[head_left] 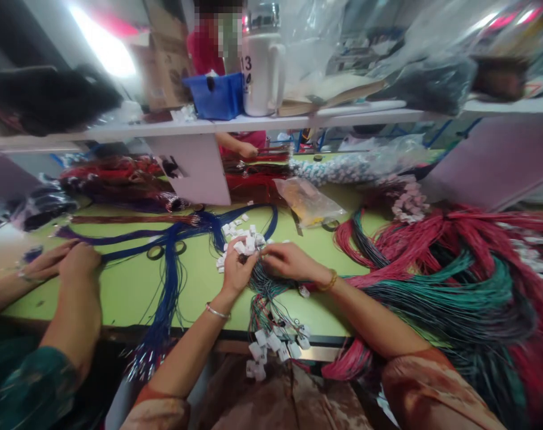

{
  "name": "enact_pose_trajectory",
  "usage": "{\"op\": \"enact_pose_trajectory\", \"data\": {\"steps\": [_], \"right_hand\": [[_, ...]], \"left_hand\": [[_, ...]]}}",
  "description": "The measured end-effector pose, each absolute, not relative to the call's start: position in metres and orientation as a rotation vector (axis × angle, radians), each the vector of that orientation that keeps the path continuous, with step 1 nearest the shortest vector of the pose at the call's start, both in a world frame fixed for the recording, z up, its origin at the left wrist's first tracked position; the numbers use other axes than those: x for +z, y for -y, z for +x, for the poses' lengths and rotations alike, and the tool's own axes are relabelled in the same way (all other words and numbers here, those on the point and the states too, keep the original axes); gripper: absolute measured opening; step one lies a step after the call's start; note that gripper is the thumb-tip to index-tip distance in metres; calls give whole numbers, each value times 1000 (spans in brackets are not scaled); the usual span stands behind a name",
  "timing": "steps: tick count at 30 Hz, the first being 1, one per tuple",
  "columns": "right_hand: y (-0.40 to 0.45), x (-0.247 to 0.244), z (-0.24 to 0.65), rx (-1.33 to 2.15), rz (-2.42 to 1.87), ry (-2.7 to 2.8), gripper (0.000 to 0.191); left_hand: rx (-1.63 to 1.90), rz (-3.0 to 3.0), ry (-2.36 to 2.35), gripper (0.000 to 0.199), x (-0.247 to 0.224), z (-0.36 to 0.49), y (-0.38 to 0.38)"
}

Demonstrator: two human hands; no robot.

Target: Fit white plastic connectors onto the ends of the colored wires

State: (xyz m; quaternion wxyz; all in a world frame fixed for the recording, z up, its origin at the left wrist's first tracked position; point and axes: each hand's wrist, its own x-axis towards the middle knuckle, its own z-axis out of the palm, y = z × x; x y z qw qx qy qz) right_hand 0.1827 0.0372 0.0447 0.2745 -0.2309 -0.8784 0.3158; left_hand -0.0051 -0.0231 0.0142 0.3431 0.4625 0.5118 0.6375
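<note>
Landmark: the clear bag [309, 202] with yellow stuff in it, lying on the green bench [128, 298]. Your left hand [239, 267] is left of the bag and nearer you; its grip is closed around a clump of white connectors [250, 243], with dark wires [263, 279] trailing below, on your side of the bag. Your right hand [290, 261] is just on your side of the bag, fingertips bunched right by those connectors; can't tell whether its grip pinches a wire or nothing. Loose connectors [230, 229] lie left of the bag, beside your left hand. More hanging connectors [274, 343] dangle at the bench edge, well toward you from the bag, on multicoloured wires.

Blue wires [167, 280] spread left of the bag; a co-worker's hands [80, 261] are at their far-left end, grip detail unclear. Pink wires [437, 236] and green wires [459, 289] heap up right of the bag. Tape roll [330, 226] just beside it, right. Behind the bag: a white connector heap [338, 170], red wires [253, 186] to its left, another person's hand [248, 149] over them. Shelf [307, 121] above and behind the bag carries a blue bin [220, 98] and mug [260, 80].
</note>
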Motion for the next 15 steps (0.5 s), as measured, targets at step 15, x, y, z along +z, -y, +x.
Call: {"op": "enact_pose_trajectory", "data": {"steps": [15], "right_hand": [[-122,-6,217,534,-1630,2178,12]], "left_hand": [[1149,1013,-855,51,36,-11,11]]}}
